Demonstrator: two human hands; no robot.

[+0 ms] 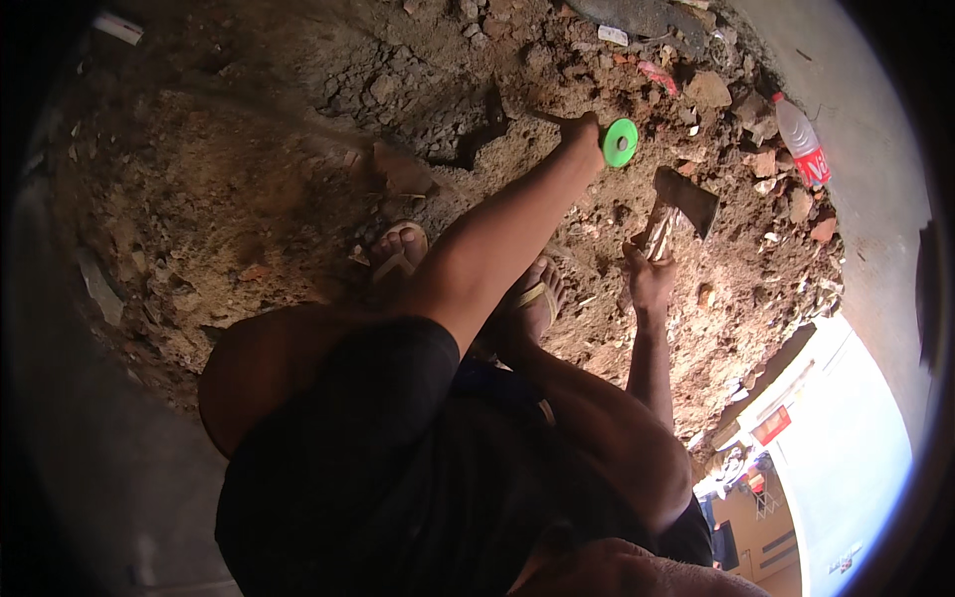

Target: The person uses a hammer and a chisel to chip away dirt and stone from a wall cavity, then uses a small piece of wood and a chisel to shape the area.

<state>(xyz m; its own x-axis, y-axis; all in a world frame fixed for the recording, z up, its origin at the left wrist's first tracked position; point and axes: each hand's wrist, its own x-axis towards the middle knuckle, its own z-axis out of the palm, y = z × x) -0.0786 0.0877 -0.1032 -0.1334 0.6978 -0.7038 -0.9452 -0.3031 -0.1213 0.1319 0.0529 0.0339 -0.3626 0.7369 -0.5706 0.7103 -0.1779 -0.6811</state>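
Note:
My left hand [583, 135] is closed around a chisel [621, 143] just below its round green hand guard. The chisel's metal struck end shows at the guard's centre. Its shaft runs leftward, low over the broken earth, and its tip is hard to make out. To the right and nearer, my right hand [652, 280] grips the light wooden handle of a hatchet [688, 202]. The dark, broad hatchet head stands beyond that fist, apart from the chisel.
Rough soil [249, 189] with stones and brick bits surrounds my sandalled feet [537, 298]. A plastic bottle [798, 139] with a red label lies at the right by a smooth grey surface [875, 179]. Rubble [708, 90] lines that edge. A bright opening [846, 418] is at lower right.

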